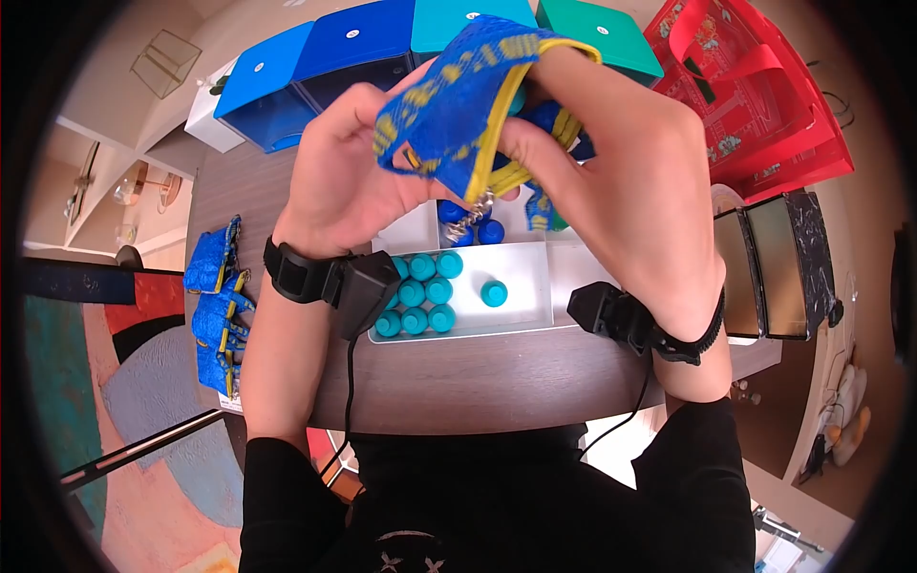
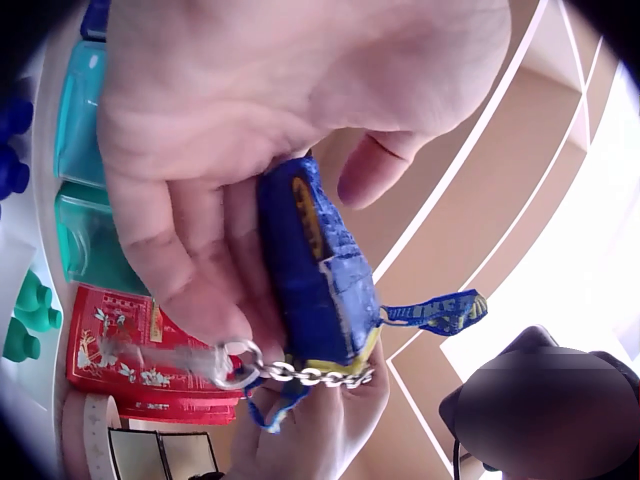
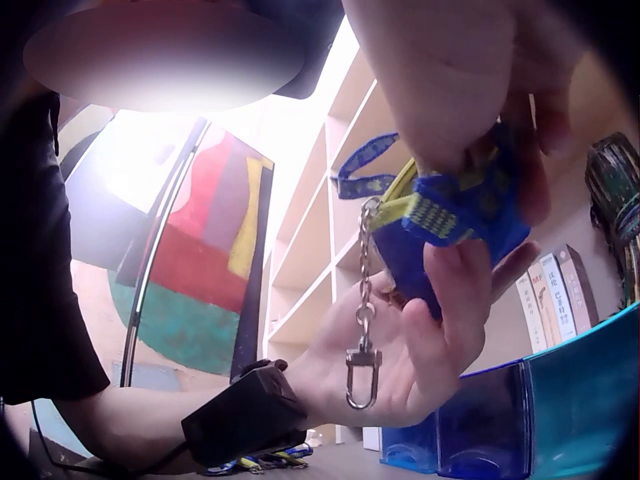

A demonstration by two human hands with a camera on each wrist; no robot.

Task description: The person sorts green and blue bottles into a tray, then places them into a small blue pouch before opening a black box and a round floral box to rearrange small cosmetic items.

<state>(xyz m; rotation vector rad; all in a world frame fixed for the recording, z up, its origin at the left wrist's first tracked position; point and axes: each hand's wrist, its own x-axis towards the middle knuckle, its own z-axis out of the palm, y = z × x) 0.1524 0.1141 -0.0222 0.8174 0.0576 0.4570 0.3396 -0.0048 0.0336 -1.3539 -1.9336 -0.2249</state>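
Observation:
My left hand (image 1: 344,177) cups a small blue tote bag (image 1: 444,124) with yellow trim, its fingers bent against the bag's side. The bag is lifted above the white tray (image 1: 521,320) and tilted. My right hand (image 1: 621,143) reaches into the bag's mouth with the thumb at the yellow rim; its other fingertips are partly hidden by the fabric. A bit of teal shows in the mouth beside that thumb. From the bag hangs a metal chain (image 3: 365,275) with a clasp (image 3: 362,380).
Several teal bottle-shaped pieces (image 1: 439,291) stand in the tray's front compartment, blue ones (image 1: 490,232) behind. More small blue bags (image 1: 215,320) lie at the left. Blue bins (image 1: 349,57) and a green bin (image 1: 611,43) line the back; a red bag (image 1: 755,124) stands at the back right.

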